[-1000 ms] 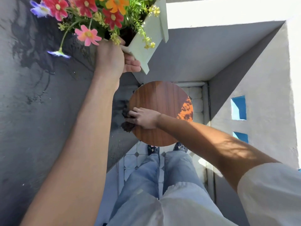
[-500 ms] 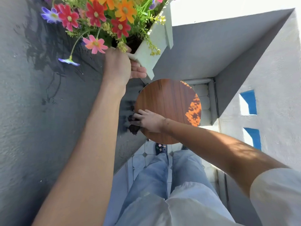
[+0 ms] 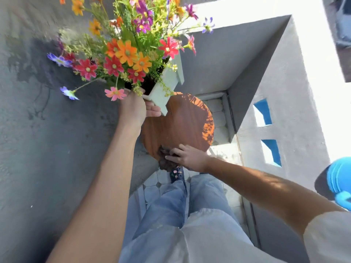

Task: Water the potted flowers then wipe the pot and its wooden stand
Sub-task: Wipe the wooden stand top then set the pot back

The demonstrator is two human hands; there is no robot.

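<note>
My left hand (image 3: pixel 135 109) grips the pale green square pot (image 3: pixel 167 86) by its near corner and holds it tilted in the air above the left side of the round wooden stand (image 3: pixel 180 122). Bright red, orange, pink and purple flowers (image 3: pixel 125 54) fill the pot. My right hand (image 3: pixel 188 156) presses a dark brown cloth (image 3: pixel 165 158) against the near edge of the stand's top. Part of the cloth hangs over the rim.
A grey rough wall (image 3: pixel 47 149) runs along the left. A grey and white parapet (image 3: pixel 284 101) with blue cut-outs stands on the right. My jeans legs and a dark shoe (image 3: pixel 177 176) stand on pale floor tiles below. A blue object (image 3: pixel 340 181) shows at the right edge.
My right hand has slid the cloth from the stand's left edge round to its near edge. The pot in my left hand has come lower in view, with more flowers showing.
</note>
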